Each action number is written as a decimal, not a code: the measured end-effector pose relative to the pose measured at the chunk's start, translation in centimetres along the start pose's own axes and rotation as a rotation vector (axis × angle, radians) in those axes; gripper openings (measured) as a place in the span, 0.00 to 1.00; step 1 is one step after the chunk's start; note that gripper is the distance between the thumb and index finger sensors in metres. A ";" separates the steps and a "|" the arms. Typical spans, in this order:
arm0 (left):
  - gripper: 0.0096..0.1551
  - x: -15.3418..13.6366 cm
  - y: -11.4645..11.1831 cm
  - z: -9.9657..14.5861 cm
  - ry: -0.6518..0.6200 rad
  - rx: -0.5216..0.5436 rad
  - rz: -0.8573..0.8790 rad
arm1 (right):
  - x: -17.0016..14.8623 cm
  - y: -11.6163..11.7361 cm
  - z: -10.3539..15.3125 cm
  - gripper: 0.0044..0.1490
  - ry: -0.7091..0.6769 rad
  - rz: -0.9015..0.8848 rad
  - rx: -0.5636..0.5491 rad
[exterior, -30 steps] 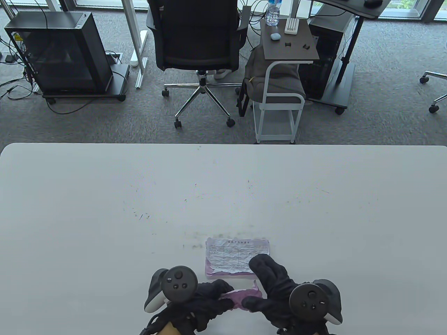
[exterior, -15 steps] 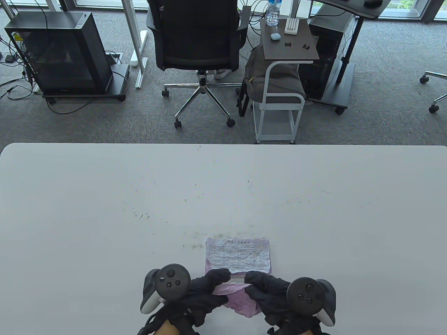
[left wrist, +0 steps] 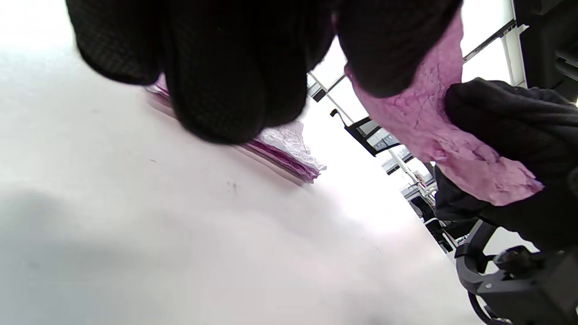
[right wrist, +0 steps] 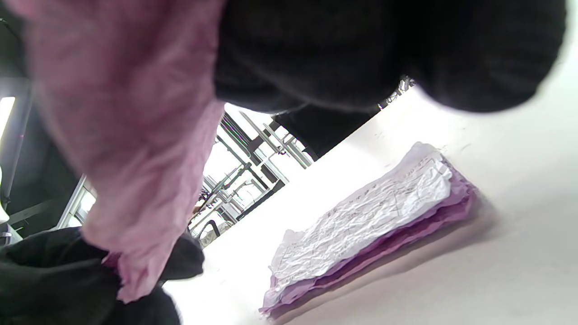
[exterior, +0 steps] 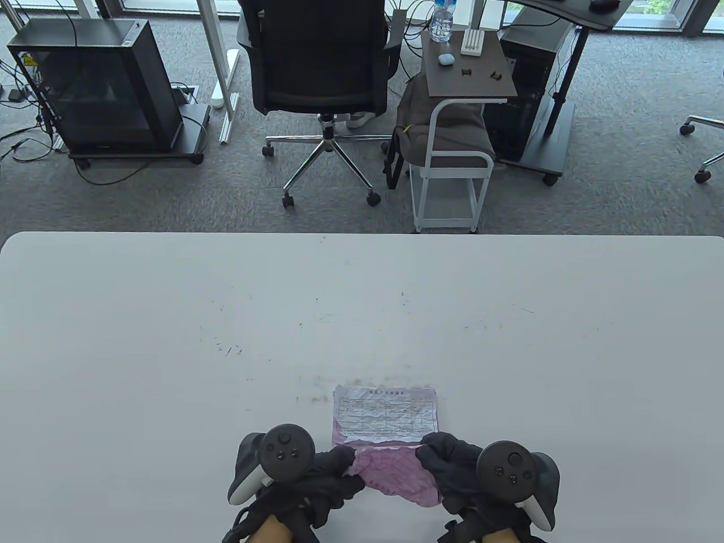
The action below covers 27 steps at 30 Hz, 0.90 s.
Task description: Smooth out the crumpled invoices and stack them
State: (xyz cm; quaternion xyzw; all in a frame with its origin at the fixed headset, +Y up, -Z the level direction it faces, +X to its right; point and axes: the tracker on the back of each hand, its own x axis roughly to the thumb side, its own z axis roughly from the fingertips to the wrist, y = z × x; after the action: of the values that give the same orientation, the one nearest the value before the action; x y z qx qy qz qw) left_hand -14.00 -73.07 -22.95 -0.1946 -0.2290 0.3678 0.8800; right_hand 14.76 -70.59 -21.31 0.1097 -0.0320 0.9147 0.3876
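Note:
A crumpled pink invoice [exterior: 396, 474] hangs stretched between both hands, lifted off the table near its front edge. My left hand [exterior: 334, 466] pinches its left end and my right hand [exterior: 438, 455] pinches its right end. It also shows in the left wrist view [left wrist: 433, 135] and the right wrist view [right wrist: 131, 135]. Just beyond it a stack of flattened invoices [exterior: 386, 416] lies on the table, a white creased sheet on top and pink sheets under it; it also shows in the right wrist view [right wrist: 370, 216] and the left wrist view [left wrist: 289, 149].
The white table [exterior: 169, 339] stretches wide to the left, right and far side of the stack. Beyond its far edge stand an office chair [exterior: 319, 73], a small side cart [exterior: 452, 141] and a black cabinet [exterior: 107, 90].
The right hand left the stack and took the pink sheet's right end. Both hands pulled apart, and the sheet has opened from a tight wad into a wider spread piece.

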 end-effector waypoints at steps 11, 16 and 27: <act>0.52 0.7 0.2 0.4 -0.138 0.064 0.236 | 1.0 0.7 0.4 0.25 -0.064 -0.155 0.046; 0.24 1.0 0.7 0.7 -0.175 0.260 0.260 | 1.3 1.0 0.4 0.25 -0.090 -0.130 0.060; 0.23 1.3 1.7 1.5 -0.190 0.351 0.028 | 1.2 1.7 0.0 0.28 -0.160 -0.137 0.217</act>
State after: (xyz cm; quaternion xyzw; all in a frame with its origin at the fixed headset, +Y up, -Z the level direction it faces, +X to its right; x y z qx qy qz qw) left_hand -15.01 -70.75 -22.24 -0.0057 -0.2405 0.4313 0.8696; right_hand 12.71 -70.92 -20.96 0.2254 0.0439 0.8726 0.4312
